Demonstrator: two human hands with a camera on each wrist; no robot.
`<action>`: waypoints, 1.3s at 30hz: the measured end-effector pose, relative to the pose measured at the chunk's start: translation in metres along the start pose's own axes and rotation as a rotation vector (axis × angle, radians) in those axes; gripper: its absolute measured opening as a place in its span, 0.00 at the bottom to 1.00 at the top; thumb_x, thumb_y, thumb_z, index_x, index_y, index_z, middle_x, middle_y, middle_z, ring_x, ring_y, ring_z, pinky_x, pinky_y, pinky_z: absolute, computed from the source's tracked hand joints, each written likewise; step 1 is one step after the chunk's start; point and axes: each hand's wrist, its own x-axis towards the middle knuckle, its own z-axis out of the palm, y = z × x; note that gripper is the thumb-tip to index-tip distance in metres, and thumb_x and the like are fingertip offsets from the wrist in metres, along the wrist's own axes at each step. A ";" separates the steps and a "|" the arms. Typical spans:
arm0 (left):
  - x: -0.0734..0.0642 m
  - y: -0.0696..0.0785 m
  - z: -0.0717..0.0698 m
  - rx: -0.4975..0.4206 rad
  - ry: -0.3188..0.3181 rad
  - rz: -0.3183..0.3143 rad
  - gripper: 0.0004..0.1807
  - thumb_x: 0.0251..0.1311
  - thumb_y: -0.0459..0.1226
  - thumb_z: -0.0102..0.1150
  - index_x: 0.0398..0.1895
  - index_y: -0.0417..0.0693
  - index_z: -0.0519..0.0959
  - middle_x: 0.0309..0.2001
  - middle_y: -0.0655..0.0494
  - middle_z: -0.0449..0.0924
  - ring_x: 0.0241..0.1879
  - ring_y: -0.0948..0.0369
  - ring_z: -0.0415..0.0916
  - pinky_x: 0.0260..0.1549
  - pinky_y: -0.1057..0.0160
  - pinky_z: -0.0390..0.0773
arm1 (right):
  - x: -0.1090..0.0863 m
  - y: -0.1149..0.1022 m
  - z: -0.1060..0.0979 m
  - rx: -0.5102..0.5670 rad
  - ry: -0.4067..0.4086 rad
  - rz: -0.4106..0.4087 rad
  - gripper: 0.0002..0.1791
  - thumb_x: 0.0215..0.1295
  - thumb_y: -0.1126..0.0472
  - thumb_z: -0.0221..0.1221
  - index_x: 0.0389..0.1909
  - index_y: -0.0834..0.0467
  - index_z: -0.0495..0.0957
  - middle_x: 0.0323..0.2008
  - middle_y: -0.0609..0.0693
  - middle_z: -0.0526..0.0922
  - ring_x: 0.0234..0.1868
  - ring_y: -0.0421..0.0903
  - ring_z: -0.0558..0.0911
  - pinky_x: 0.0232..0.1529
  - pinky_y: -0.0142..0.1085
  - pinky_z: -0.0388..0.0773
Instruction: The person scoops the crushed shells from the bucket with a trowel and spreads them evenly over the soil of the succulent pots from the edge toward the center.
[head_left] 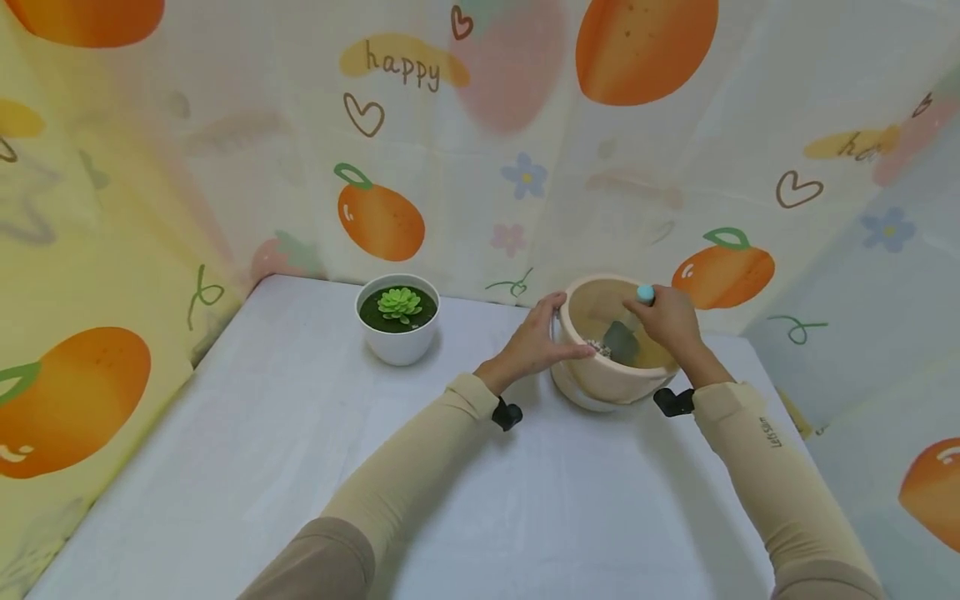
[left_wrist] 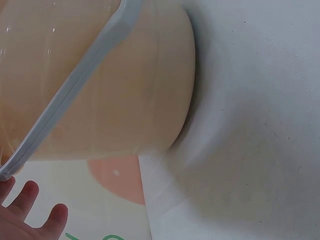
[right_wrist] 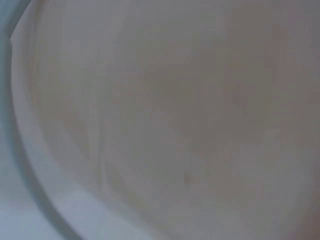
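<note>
A peach-coloured plastic bucket point(head_left: 615, 385) stands on the right part of the table, its light grey handle point(left_wrist: 75, 90) hanging down the side. My left hand point(head_left: 531, 340) holds its left rim, thumb along the near edge and other fingers spread further back. In the left wrist view, fingertips point(left_wrist: 31, 190) show beside the handle's end. Over the right rim, my right hand point(head_left: 667, 321) grips a small shovel point(head_left: 621, 342) by its blue-tipped handle. The grey-green blade reaches down inside beside small whitish pebbles point(head_left: 598, 347). Only bucket wall and handle fill the right wrist view.
A white pot point(head_left: 400, 346) with a green succulent point(head_left: 400, 304) in dark filling stands left of the bucket. White cloth covers the table point(head_left: 300, 467). Patterned curtains point(head_left: 450, 225) rise behind and along both sides, close behind the bucket.
</note>
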 end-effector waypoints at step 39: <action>-0.001 -0.001 0.001 0.016 -0.013 -0.005 0.55 0.49 0.55 0.72 0.75 0.50 0.52 0.76 0.52 0.53 0.75 0.55 0.53 0.70 0.52 0.62 | 0.005 -0.008 0.021 0.391 -0.217 0.147 0.31 0.74 0.41 0.45 0.50 0.69 0.72 0.49 0.66 0.79 0.49 0.63 0.84 0.54 0.51 0.79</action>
